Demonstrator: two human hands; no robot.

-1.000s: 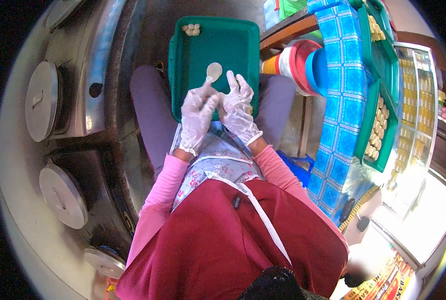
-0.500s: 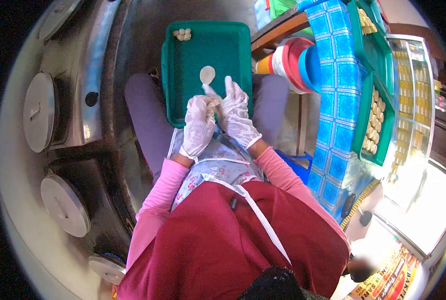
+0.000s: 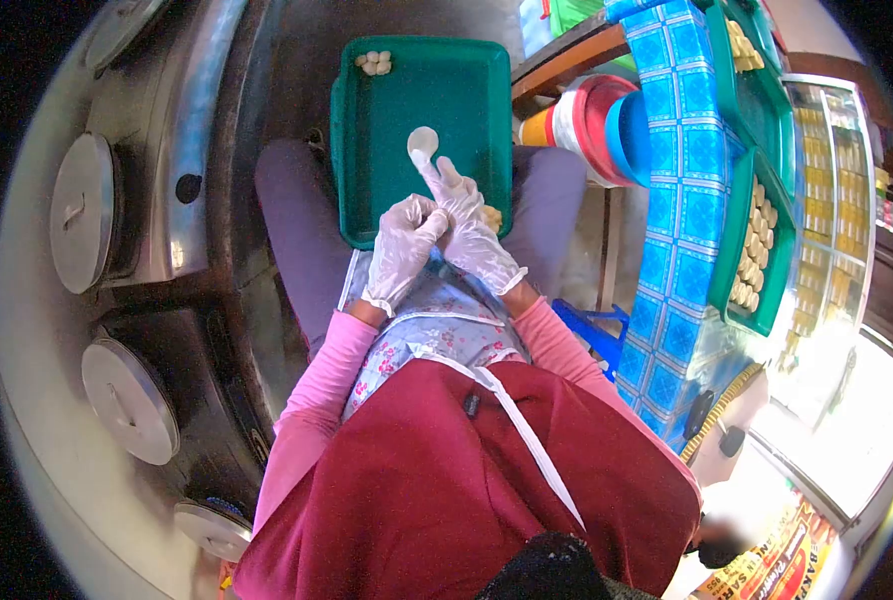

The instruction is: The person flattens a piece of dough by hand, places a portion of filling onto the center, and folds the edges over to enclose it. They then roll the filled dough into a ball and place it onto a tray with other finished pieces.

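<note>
Both of my hands wear thin, whitish see-through gloves and meet over the near end of a green tray (image 3: 366, 170) between my knees. My left hand (image 3: 401, 250) is closed, its thumb and fingers pinched together against the right palm; whatever they hold is hidden. My right hand (image 3: 474, 240) is open, with fingers stretched forward and one fingertip by a flat, pale round of dough (image 3: 422, 140). Beside my right hand, a yellowish lump (image 3: 491, 216) lies partly covered in the tray. Several small pale dough balls (image 3: 373, 63) sit together in the tray's far left corner.
Metal pots or steamers with round lids (image 3: 83, 212) line the left. At right, a table with a blue checked cloth (image 3: 671, 215) bears green trays (image 3: 778, 250) of shaped pale pieces. Red and blue basins (image 3: 626, 137) and a glass display case (image 3: 831, 200) stand there too.
My right hand's fingers have swung left and forward, close to the dough round. The yellowish lump now shows beside that hand. My left hand stays pinched against the right.
</note>
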